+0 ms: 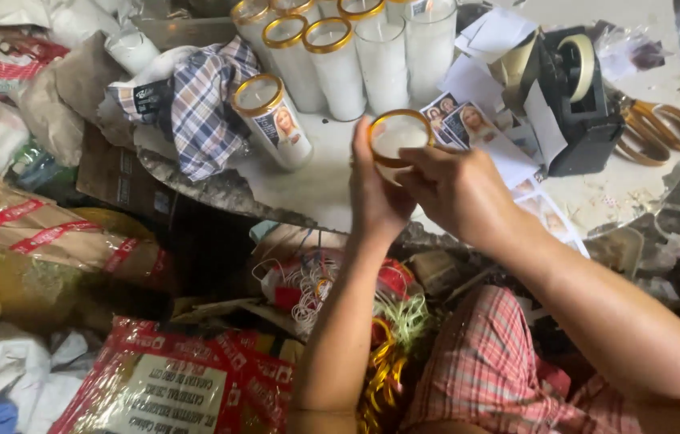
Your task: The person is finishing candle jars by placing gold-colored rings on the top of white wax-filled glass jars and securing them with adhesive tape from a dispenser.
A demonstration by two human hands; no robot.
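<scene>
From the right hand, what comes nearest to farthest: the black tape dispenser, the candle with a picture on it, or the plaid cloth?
From the right hand:
1. Black tape dispenser, just right of it on the table.
2. Candle with a picture, to the left, past the left hand.
3. Plaid cloth, farthest left.

- The glass candle (pixel 395 138) held between the left hand (pixel 378 195) and the right hand (pixel 454 191) is white, with a gold rim.
- Left of the hands, the labelled candle (pixel 272 120) is white with a gold rim and carries a colour portrait label.
- Beyond the hands, the row of candles (pixel 356 56) is white, each with a gold rim.
- Far left of the hands, the checked cloth (pixel 203 104) is blue, white and grey plaid.
- Right of the right hand, the tape dispenser (pixel 577 112) is black, with a cream tape roll.
- Past it, the loose rings (pixel 665 128) are gold.
- Below the forearms, the shorts (pixel 488 362) are red and white check.
- Lower left, the packet (pixel 171 378) is red with a pale panel.
</scene>
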